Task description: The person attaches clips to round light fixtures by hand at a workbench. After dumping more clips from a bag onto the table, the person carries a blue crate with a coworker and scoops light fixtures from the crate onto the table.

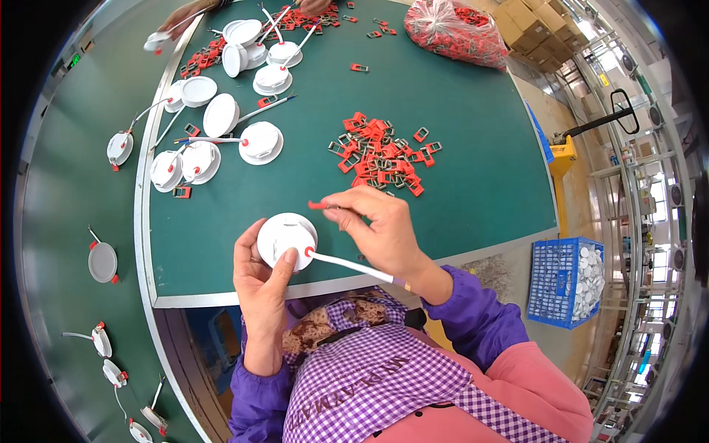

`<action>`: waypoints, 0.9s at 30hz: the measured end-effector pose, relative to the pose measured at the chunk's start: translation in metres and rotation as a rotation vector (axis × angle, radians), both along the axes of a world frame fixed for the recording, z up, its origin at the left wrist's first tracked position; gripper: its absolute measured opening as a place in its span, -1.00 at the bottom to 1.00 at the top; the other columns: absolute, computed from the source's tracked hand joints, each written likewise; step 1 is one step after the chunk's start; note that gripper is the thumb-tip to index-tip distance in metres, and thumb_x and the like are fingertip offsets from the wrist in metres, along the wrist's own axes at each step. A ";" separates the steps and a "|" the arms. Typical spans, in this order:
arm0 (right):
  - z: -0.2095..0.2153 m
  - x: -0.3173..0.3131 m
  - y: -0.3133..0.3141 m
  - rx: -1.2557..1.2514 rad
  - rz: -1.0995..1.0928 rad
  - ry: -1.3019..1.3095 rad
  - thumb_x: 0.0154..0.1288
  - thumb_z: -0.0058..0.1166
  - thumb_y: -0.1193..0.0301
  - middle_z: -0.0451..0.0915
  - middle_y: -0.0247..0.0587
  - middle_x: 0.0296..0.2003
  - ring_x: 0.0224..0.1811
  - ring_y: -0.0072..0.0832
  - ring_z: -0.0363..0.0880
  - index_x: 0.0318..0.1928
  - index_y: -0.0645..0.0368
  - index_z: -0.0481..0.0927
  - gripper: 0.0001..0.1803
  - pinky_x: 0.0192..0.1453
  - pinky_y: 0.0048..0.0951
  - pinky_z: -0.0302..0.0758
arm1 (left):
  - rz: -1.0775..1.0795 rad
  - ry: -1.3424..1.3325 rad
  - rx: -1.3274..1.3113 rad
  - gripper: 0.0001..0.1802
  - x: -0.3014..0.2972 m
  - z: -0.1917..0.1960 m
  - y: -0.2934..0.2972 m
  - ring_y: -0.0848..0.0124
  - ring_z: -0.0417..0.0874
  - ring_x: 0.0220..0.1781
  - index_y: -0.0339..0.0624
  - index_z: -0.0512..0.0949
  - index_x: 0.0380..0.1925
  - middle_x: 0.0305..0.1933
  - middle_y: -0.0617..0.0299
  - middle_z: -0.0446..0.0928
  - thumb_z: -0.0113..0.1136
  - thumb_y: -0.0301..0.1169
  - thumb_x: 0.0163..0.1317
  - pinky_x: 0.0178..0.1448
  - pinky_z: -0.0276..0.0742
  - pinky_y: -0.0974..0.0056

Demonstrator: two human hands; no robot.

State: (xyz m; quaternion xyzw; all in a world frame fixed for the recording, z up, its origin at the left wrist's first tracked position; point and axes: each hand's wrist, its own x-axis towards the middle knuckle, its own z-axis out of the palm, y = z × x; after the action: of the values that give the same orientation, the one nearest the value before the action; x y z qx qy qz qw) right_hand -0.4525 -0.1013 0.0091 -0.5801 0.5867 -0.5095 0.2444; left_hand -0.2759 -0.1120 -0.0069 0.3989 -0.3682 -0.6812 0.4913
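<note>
My left hand point(260, 284) holds a round white lamp housing point(283, 235) from below, thumb pressed near a red fitting where a white cable point(351, 266) comes out. My right hand point(380, 230) is just right of the housing and pinches a small red spring clip point(317, 205) at its fingertips, above the housing's upper right rim. Both hands hover over the near edge of the green table point(473, 162). A loose pile of red clips with metal springs point(380, 153) lies a little beyond my right hand.
Several white housings with cables point(221, 140) lie at the table's left and far side. A clear bag of red clips point(454, 29) sits far right. Another person's hands point(185, 15) work at the far edge. More housings point(103, 262) ride a belt left. A blue crate point(565, 280) stands right.
</note>
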 end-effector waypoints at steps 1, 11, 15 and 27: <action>0.003 -0.002 0.000 0.002 0.000 0.002 0.16 0.20 0.51 0.59 -0.17 -0.41 -0.47 -0.39 0.55 -0.27 0.27 0.63 -0.87 -0.39 -0.45 0.45 | 0.000 0.002 0.002 -0.45 0.001 -0.002 0.001 0.42 0.56 -0.02 -0.31 0.27 0.15 -0.03 0.12 0.51 0.21 -0.64 0.15 0.07 0.52 0.33; 0.008 0.005 0.010 -0.027 0.104 0.312 0.16 0.14 0.52 0.58 -0.09 -0.37 -0.43 -0.22 0.59 -0.20 0.30 0.59 -0.82 -0.35 -0.33 0.52 | 0.011 -0.109 -0.055 -0.63 -0.007 -0.007 0.005 0.47 0.58 -0.10 -0.36 0.42 -0.05 -0.12 0.16 0.55 0.26 -0.61 0.14 -0.01 0.54 0.37; 0.006 0.011 0.014 -0.021 0.138 0.332 0.17 0.13 0.53 0.58 -0.08 -0.36 -0.41 -0.20 0.60 -0.17 0.30 0.58 -0.80 -0.34 -0.33 0.53 | 0.019 -0.127 -0.085 -0.64 -0.009 -0.007 0.004 0.48 0.58 -0.11 -0.36 0.42 -0.06 -0.14 0.18 0.55 0.26 -0.59 0.14 -0.03 0.54 0.39; 0.003 0.013 0.012 -0.007 0.151 0.262 0.19 0.16 0.54 0.62 -0.12 -0.38 -0.46 -0.36 0.59 -0.18 0.29 0.61 -0.83 -0.40 -0.45 0.49 | 0.034 -0.193 -0.177 -0.66 -0.010 -0.013 0.005 0.49 0.57 -0.09 -0.35 0.44 -0.05 -0.12 0.20 0.55 0.24 -0.56 0.18 0.00 0.52 0.40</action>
State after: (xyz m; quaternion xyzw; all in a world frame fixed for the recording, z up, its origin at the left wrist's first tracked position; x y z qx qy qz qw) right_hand -0.4397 -0.0892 0.0120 -0.6847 0.5666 -0.4118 0.2015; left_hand -0.2860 -0.1066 -0.0194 0.4240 -0.4655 -0.5960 0.4983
